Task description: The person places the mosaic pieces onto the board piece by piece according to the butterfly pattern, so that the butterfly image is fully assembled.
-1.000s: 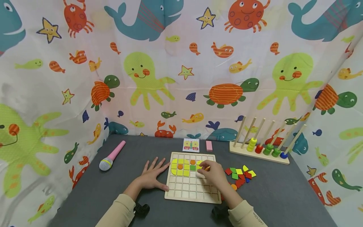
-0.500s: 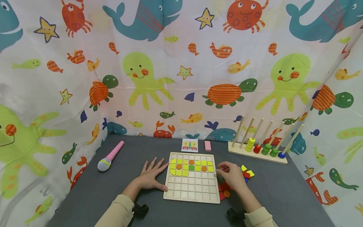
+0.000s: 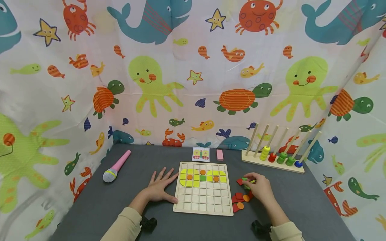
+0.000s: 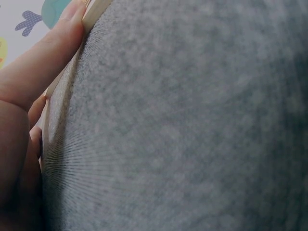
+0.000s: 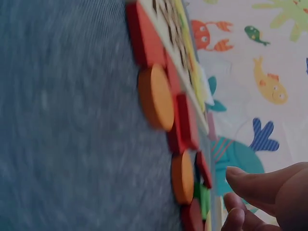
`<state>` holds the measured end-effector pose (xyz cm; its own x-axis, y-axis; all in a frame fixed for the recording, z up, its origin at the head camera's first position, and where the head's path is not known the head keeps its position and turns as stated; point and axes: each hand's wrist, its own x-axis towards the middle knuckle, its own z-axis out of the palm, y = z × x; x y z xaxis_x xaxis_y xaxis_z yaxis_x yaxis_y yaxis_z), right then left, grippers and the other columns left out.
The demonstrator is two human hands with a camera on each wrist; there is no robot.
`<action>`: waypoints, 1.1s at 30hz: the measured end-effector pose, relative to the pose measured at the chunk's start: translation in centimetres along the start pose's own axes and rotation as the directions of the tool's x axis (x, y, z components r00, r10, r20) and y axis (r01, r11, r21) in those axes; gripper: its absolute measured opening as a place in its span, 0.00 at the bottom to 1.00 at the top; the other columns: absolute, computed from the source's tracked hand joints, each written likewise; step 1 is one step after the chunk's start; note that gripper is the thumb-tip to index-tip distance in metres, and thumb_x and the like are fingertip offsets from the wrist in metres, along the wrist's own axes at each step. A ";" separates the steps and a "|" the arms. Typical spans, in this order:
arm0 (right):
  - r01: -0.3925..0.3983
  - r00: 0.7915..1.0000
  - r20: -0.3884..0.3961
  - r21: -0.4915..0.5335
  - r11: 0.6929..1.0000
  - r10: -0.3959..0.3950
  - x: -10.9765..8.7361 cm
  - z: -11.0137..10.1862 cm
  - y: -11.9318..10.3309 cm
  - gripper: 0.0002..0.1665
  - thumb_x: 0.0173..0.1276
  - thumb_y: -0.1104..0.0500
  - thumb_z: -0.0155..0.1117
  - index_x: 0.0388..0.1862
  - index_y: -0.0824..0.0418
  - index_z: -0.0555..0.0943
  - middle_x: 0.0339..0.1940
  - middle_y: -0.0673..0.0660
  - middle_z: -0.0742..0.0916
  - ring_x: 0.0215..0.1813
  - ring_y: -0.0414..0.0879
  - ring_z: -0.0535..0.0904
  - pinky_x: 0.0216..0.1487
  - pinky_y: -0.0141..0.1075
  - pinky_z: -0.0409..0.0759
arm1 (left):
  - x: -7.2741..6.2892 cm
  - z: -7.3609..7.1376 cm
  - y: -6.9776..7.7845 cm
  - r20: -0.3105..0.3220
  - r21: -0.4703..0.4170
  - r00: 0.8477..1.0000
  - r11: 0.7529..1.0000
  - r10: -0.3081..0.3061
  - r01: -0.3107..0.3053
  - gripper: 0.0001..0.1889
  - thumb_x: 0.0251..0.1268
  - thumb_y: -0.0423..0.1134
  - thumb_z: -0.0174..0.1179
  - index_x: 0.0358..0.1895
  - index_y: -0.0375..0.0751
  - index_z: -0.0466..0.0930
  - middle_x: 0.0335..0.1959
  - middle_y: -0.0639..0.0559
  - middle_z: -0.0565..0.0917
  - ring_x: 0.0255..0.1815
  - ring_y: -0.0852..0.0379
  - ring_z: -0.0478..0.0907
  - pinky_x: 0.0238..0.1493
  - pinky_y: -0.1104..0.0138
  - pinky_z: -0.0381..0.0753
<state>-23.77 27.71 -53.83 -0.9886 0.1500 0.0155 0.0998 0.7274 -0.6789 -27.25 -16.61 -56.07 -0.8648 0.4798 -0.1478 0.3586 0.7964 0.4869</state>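
Observation:
My left hand (image 3: 161,187) lies with fingers spread beside a wooden grid board (image 3: 202,202), its thumb touching the board's left edge. In the left wrist view the thumb (image 4: 45,57) meets that pale edge. The board's upper rows hold yellow tiles (image 3: 196,183), orange discs (image 3: 216,179) and a green square (image 3: 202,178). To the right of the board, my right hand (image 3: 261,188) is over a pile of loose pieces, fingertips beside green pieces (image 3: 247,187). The right wrist view shows a gap between thumb and fingers, with no piece visible in it. The hand hides part of the pile.
Red pieces (image 3: 239,196) and loose orange discs (image 5: 156,98) lie along the board's right edge. Behind the board are a butterfly pattern card (image 3: 200,154) and a pink block (image 3: 220,155). A toy microphone (image 3: 117,166) lies left; a peg rack with coloured rings (image 3: 272,161) stands back right.
My right hand held an orange disc above the board; that disc now sits in the grid. The hand has moved right to the loose pieces. My left hand stays in place.

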 end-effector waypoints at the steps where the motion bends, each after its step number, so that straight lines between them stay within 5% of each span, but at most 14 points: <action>1: -0.002 1.000 0.004 -0.010 1.000 0.002 0.1 0.0 0.2 0.15 0.65 0.55 0.74 0.48 0.60 0.87 0.36 0.54 0.86 0.35 0.48 0.76 0.32 0.36 0.74 | 0.0 0.0 0.0 0.000 -0.001 1.000 1.000 0.000 0.000 0.61 0.40 0.77 0.69 0.81 0.66 0.51 0.85 0.54 0.45 0.84 0.38 0.29 0.74 0.33 0.23; 14: -0.017 0.998 0.057 -0.186 0.982 0.029 1.2 0.1 1.4 0.20 0.67 0.52 0.72 0.53 0.62 0.85 0.33 0.56 0.83 0.32 0.48 0.75 0.30 0.39 0.72 | 0.3 0.5 -0.6 0.010 0.015 1.000 1.000 -0.007 0.007 0.62 0.40 0.79 0.67 0.82 0.68 0.49 0.85 0.56 0.44 0.84 0.40 0.27 0.74 0.34 0.22; 23: -0.022 0.997 0.072 -0.104 0.994 0.030 1.6 -0.3 0.3 0.14 0.68 0.52 0.72 0.39 0.61 0.80 0.33 0.56 0.83 0.33 0.48 0.75 0.31 0.38 0.72 | 0.0 0.2 -0.5 0.002 0.021 1.000 1.000 -0.001 0.001 0.62 0.39 0.79 0.67 0.82 0.66 0.50 0.85 0.55 0.45 0.84 0.39 0.28 0.74 0.33 0.23; 33: 0.024 0.997 0.079 0.010 1.000 -0.025 1.7 -0.1 -4.3 0.13 0.71 0.52 0.68 0.43 0.60 0.79 0.35 0.55 0.84 0.33 0.47 0.76 0.32 0.35 0.76 | 0.2 0.2 -0.4 0.007 0.025 1.000 1.000 -0.002 0.002 0.62 0.40 0.79 0.67 0.82 0.66 0.50 0.85 0.54 0.45 0.84 0.39 0.29 0.74 0.33 0.23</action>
<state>-25.85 24.88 -50.84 -0.9966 0.0787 -0.0252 0.0745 0.7244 -0.6853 -27.47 -16.75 -56.47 -0.8632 0.4806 -0.1548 0.3654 0.8062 0.4653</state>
